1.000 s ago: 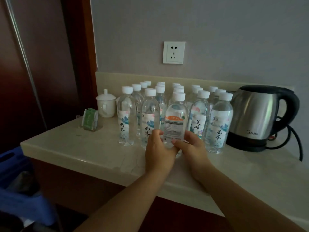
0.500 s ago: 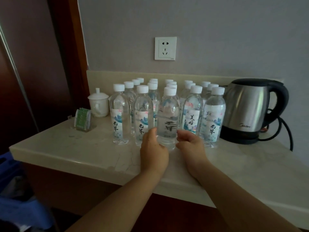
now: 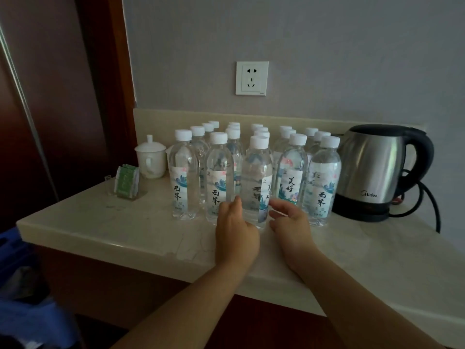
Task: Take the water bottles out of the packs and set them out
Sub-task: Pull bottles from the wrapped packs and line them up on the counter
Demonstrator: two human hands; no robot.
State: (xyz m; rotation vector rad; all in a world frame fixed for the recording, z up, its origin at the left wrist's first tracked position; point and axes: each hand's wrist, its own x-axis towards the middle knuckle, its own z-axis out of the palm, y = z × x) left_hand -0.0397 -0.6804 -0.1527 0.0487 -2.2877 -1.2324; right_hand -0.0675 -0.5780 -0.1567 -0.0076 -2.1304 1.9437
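Observation:
Several clear water bottles with white caps stand in rows on the pale stone counter [image 3: 125,230]. The middle front bottle [image 3: 256,177] stands upright on the counter between my hands. My left hand [image 3: 235,227] is wrapped around its lower left side, thumb up against the label. My right hand [image 3: 289,220] is at its lower right, fingers loosely curled and apart, the tips just at the bottle's edge. To either side in the front row stand a bottle on the left [image 3: 218,177] and one on the right [image 3: 292,172].
A steel electric kettle [image 3: 372,170] with a black handle and cord sits right of the bottles. A white lidded cup [image 3: 151,157] and a holder of green sachets [image 3: 127,182] stand at the left. A wall socket [image 3: 252,78] is above. Something blue [image 3: 15,248] lies below left.
The middle front bottle has been turned on the spot: its orange back label has gone round and the black characters now face me. My right hand's fingers have loosened from it.

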